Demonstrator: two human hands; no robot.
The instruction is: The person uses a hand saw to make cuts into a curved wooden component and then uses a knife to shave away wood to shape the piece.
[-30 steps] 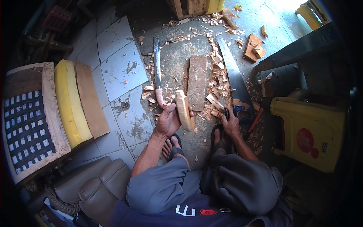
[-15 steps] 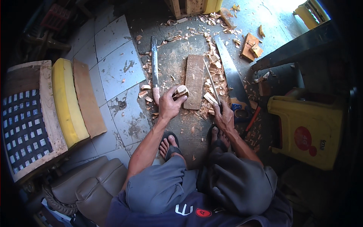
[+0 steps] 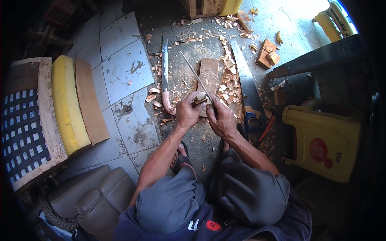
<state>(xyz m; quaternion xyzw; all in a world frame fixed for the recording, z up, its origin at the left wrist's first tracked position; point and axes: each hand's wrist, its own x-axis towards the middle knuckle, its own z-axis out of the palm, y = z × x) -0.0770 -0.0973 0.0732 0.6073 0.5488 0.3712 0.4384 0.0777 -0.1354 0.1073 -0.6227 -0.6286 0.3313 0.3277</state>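
Observation:
My left hand [image 3: 189, 109] is closed around a small carved wood block [image 3: 200, 97], held above the floor between thumb and fingers. My right hand [image 3: 222, 119] grips a long, thin, straight tool [image 3: 193, 70], narrow like a file or slim blade; its exact kind is hard to tell. The tool slants up and to the left, its lower part crossing close by the block; whether they touch is unclear. Beneath both hands lies a flat brown board [image 3: 208, 74], partly hidden by them.
A long knife [image 3: 165, 64] with a curved wooden handle lies left of the board. A handsaw [image 3: 243, 72] lies to the right, among wood chips [image 3: 230, 78]. A yellow plastic stool [image 3: 333, 148] stands at right; a yellow foam cushion [image 3: 68, 104] leans at left.
My right hand has moved left and brought the thin tool from beside the board over to the block. The left hand has shifted slightly right with the block.

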